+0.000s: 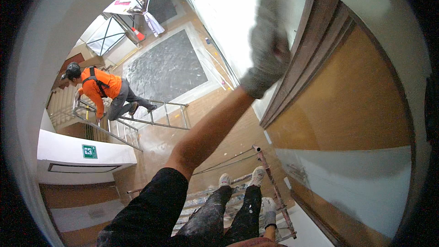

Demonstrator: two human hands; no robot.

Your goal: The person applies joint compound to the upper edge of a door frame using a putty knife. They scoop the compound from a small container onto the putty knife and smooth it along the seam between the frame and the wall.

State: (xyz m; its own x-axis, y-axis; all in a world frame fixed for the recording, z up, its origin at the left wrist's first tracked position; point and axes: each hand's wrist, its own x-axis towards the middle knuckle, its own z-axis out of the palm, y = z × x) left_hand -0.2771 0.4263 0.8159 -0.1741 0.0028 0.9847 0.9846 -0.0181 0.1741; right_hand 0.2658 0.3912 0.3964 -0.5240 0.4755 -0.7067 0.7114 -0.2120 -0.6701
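Note:
My left arm, in a black sleeve, stretches up across the view. My left hand [265, 59], in a grey glove, is in front of the bright white wall surface [233, 23], beside the brown door or frame moulding [315, 32]. Motion smears its fingers, so I cannot tell whether it holds something. My right hand [269, 212], in a pale glove, hangs low beside my right leg, close to a rusty scaffold tube [276, 187]; its finger pose is unclear. My shoes [257, 176] stand on a paint-splashed platform [238, 190].
Below at the left, a person in an orange top [103, 84] kneels on a metal ladder-like frame [169, 114]. A dark floor sheet [167, 68] lies beyond, near an orange cone [138, 34]. A green sign [89, 151] hangs at left; a wooden panel [347, 96] stands at right.

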